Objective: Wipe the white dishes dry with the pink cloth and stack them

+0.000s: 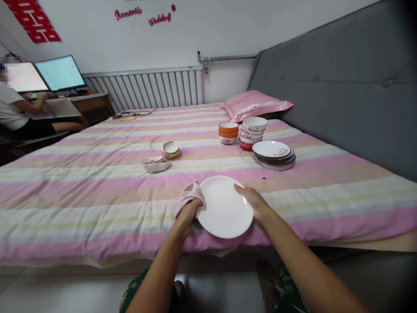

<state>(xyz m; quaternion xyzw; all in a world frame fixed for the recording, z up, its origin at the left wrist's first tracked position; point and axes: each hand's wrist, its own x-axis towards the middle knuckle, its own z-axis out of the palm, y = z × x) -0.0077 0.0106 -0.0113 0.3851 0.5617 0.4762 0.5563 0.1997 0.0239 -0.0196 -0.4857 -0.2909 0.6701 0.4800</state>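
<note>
Pinching the plate (225, 208) by opposite edges, left with cloth (190, 194), hands (256, 203) seemingly hover above bed edge (97, 253).

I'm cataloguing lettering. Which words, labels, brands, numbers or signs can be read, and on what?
"Romantic": red lettering, on the white wall.
"Wedding": more red lettering, same wall.
Red sign, upper left: looks like "囍", top cut off.
Two monitors: screens unreadable.
Stacked bowls and stacked plates: markings too small to read.
Held white plate: no text visible.
</note>
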